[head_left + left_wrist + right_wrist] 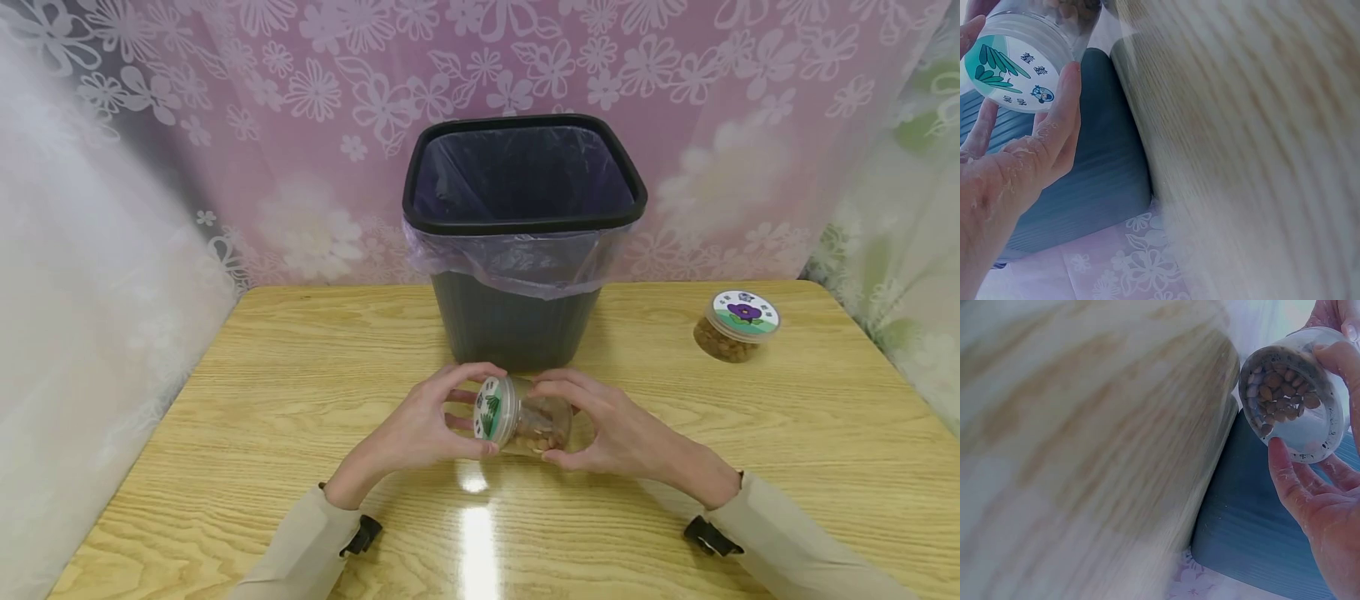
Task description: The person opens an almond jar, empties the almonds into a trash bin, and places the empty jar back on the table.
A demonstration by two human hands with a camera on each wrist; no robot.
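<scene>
Both hands hold a clear plastic jar (538, 421) on its side above the table, in front of the bin. My left hand (431, 421) grips the lid end, fingers and thumb around the rim. That white and green lid (1013, 72) carries a leaf picture and faces left. At the base end, my right hand (611, 421) curls its fingers and thumb around the jar. Through the clear base in the right wrist view, small brown nut-like pieces (1282, 394) show inside. The lid appears to be on the jar.
A dark bin (517, 321) with a thin purple liner (525, 258) stands at the table's back. To its right sits a second jar (737, 325) with a purple-flower lid and brown contents. Floral cloth (337, 125) hangs behind the wooden table (300, 358).
</scene>
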